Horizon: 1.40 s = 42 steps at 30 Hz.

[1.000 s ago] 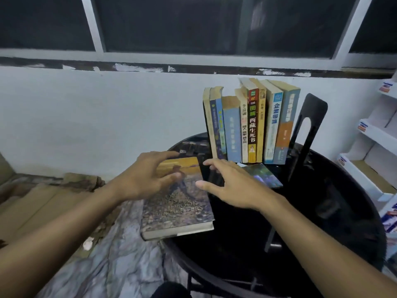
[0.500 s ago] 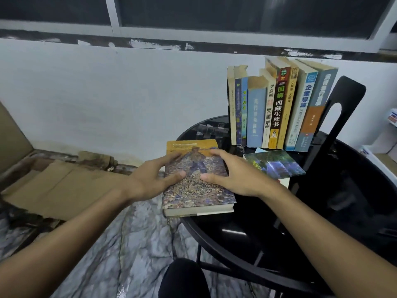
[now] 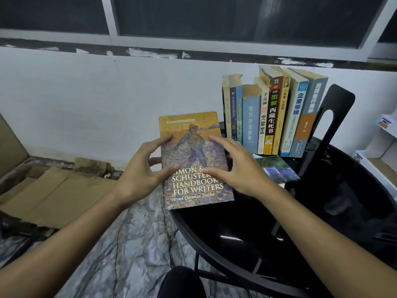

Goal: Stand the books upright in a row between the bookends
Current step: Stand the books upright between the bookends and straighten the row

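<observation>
L hand (image 3: 140, 168) & R hand (image 3: 237, 168) grip handbook (image 3: 193, 136) — just left of book row (image 3: 272, 117)

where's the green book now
Head view, right of centre: the green book lies flat beside the right hand, in front of the upright row of books on the black table.

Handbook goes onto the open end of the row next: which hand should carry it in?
Probably the left hand: it grips the handbook on the edge away from the row; the right hand sits on the row side and would get trapped.
</observation>
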Each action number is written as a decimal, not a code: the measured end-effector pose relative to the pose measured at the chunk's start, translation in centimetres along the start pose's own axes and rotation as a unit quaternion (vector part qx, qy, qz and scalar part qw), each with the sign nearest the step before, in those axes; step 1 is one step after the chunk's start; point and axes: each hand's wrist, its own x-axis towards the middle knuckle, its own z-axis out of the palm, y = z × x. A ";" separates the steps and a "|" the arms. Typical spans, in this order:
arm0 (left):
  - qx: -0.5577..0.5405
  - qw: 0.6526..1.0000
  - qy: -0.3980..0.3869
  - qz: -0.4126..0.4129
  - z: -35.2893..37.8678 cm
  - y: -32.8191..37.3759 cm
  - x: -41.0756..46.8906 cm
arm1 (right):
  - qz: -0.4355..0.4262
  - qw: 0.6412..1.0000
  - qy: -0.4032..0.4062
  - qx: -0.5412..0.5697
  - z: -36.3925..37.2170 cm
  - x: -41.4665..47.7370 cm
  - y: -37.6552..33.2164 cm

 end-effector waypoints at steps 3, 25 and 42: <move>-0.011 0.998 0.037 0.039 0.1 0.2 0.1 | -0.030 0.999 0.022 -0.007 -0.3 0.5 -0.1; -0.040 0.983 0.034 0.176 0.4 0.2 -1.5 | -0.172 0.928 0.226 -0.239 1.1 -1.1 -2.4; -0.100 0.972 0.073 0.200 3.3 1.5 -5.6 | -0.127 0.988 0.089 0.017 -1.2 -4.4 -7.6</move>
